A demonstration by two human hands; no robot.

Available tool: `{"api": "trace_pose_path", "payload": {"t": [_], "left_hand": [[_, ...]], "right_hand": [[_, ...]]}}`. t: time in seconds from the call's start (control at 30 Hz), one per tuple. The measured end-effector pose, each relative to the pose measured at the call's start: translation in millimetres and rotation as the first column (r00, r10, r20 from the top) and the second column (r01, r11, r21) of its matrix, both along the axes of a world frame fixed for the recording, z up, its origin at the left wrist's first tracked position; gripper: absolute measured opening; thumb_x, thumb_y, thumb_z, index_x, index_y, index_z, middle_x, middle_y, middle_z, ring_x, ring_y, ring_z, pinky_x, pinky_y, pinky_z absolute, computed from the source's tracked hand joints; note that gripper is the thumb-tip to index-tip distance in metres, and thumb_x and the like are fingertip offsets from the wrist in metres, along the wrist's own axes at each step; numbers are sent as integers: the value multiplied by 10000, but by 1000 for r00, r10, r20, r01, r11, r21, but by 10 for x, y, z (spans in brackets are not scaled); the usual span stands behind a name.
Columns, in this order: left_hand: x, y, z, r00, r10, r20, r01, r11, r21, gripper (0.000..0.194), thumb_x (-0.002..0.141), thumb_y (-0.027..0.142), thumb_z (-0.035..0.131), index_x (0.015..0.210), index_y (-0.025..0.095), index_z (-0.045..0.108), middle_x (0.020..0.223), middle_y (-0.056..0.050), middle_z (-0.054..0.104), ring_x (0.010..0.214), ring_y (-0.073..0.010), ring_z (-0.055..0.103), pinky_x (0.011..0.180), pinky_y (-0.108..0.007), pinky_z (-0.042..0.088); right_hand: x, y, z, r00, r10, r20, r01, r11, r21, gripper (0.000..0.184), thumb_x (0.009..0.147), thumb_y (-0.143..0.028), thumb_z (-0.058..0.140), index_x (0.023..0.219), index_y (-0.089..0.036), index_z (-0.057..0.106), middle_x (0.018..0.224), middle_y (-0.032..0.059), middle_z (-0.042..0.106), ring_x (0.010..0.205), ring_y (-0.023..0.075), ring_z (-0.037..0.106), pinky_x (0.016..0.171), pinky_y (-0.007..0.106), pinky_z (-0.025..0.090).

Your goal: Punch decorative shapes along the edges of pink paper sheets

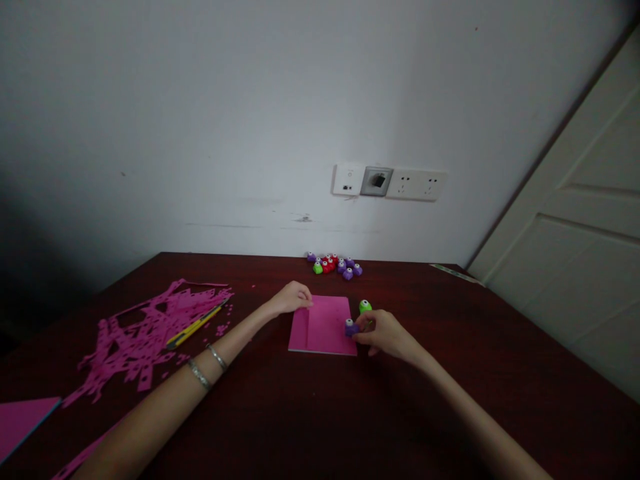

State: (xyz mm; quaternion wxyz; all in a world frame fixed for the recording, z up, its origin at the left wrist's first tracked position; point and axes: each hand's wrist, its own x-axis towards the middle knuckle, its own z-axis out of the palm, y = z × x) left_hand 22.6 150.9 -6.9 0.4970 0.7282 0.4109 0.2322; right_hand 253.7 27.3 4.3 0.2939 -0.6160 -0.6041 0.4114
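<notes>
A square pink paper sheet (327,327) lies on the dark red table, with a narrow strip or fold line along its left side. My left hand (294,298) pinches the paper at its upper left corner, fingers closed. At the paper's right edge, my right hand (387,335) grips a small purple craft punch (351,327) with a white top between thumb and fingers. Just behind that hand stands a green craft punch (365,306); its lower part is partly hidden by the fingers.
Several purple, red and green punches (334,264) cluster near the wall. Left lie a heap of punched pink paper scraps (135,340), a yellow utility knife (196,325) and a pink pad (25,423). A ruler-like strip (456,273) rests at the back right. Sockets (387,182) are on the wall.
</notes>
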Motion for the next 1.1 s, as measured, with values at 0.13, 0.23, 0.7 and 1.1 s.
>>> {"api": "trace_pose_path", "payload": {"t": [0.13,0.23,0.7,1.1], "left_hand": [[-10,-8,25,1000,7,16,-7,999,-40,72,589,160,650,629,113,613,542,4,607,528,-102,530,556,-227,379],[-21,-25,59,1000,-14,10,15,998,-61,76,582,150,655,642,107,637,524,6,596,509,-94,499,539,-226,347],[-62,-22,77,998,-52,45,56,995,-88,43,606,116,648,648,118,653,517,6,595,491,-81,482,529,-227,338],[-62,-16,70,997,-55,58,61,992,-110,79,594,147,668,667,116,661,536,-2,611,499,-82,495,525,-224,341]], "right_hand": [[-40,14,-45,997,-76,-1,76,997,11,154,596,-143,675,738,-132,617,629,-10,569,515,92,555,398,203,538],[-75,13,-62,994,-97,45,94,994,54,133,624,-163,658,744,-129,612,597,-17,577,486,86,552,392,189,526],[-89,-20,-105,991,-111,77,94,977,192,151,676,-233,651,788,-142,608,583,-34,545,441,84,542,364,195,511],[-68,0,-154,988,-121,91,101,975,199,171,682,-244,659,803,-145,590,588,-34,554,421,84,549,340,174,479]]}}
